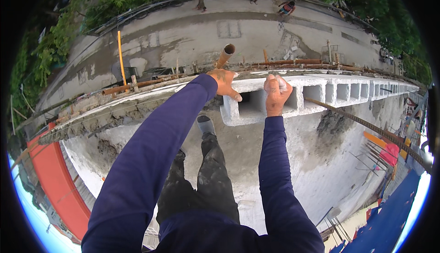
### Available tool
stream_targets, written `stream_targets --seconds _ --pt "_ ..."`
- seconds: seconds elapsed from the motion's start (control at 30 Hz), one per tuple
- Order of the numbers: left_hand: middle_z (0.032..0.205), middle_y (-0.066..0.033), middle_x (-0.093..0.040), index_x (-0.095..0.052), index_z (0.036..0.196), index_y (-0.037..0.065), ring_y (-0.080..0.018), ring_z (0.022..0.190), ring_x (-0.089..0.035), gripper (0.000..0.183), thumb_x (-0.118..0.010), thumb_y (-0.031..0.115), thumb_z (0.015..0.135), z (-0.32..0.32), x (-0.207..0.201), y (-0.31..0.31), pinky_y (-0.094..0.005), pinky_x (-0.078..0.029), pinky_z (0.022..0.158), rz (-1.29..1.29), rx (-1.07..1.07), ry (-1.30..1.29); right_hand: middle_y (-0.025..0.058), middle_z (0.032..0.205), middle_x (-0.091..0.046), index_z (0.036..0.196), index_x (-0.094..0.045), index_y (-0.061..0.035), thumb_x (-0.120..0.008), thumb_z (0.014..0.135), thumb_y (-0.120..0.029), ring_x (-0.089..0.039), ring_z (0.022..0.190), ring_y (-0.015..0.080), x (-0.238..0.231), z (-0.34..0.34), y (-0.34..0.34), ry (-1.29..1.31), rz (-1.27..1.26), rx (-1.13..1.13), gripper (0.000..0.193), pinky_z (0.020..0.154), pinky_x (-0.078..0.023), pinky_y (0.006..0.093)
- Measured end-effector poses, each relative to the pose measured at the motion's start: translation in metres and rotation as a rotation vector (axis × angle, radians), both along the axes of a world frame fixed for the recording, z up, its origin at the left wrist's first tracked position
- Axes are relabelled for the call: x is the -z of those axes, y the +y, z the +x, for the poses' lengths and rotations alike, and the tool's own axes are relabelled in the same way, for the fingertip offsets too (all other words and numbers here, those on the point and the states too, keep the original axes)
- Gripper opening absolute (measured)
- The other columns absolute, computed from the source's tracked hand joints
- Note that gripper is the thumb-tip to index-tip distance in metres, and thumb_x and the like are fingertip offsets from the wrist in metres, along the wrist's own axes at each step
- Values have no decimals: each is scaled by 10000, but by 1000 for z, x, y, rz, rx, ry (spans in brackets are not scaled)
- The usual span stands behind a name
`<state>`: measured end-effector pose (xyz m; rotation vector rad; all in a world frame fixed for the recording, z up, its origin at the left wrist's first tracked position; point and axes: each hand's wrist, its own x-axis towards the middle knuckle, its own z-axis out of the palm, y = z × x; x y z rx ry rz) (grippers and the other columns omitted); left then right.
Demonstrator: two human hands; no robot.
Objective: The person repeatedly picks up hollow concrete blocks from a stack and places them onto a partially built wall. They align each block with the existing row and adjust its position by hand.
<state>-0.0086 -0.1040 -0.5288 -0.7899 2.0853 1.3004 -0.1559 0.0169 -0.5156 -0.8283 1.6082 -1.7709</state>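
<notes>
Hollow block [252, 116] is apparently being seated at the left end of the row [335, 92], left hand [225, 83] and right hand [277, 93] clamping it; alignment is likely needing care next.

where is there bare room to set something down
Best is the pale concrete between the right sleeve and the rod; a smaller patch lies between the foot and that sleeve. It's crowded at the left end of the block, with the left hand and pipe.
</notes>
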Motion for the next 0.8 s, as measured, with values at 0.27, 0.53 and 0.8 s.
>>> stream_targets --seconds 0.27,0.53,0.8 --pt "1165 -235 -554 -345 1350 -2 -342 1120 -520 962 -735 512 636 4 7 0 -383 -410 948 12 -37 55 -57 526 -324 548 -313 -87 -559 844 -77 -280 510 32 5 -3 -7 206 199 -96 385 442 -209 241" --pt "1136 -199 -580 -468 1252 17 -321 1088 -543 674 -684 387 732 -17 -8 13 -376 -418 927 -79 -47 166 -43 540 -398 547 -370 -57 -562 839 -95 -324 519 39 15 -7 9 -57 58 36 351 457 -251 238" --pt "966 -122 -671 -662 949 26 -223 932 -618 272 -610 264 826 -24 -20 3 -336 -453 848 -46 -544 431 -24 530 -289 575 -293 -83 -540 830 -72 -271 473 81 -20 -1 44 -96 -134 151 355 431 -223 254"
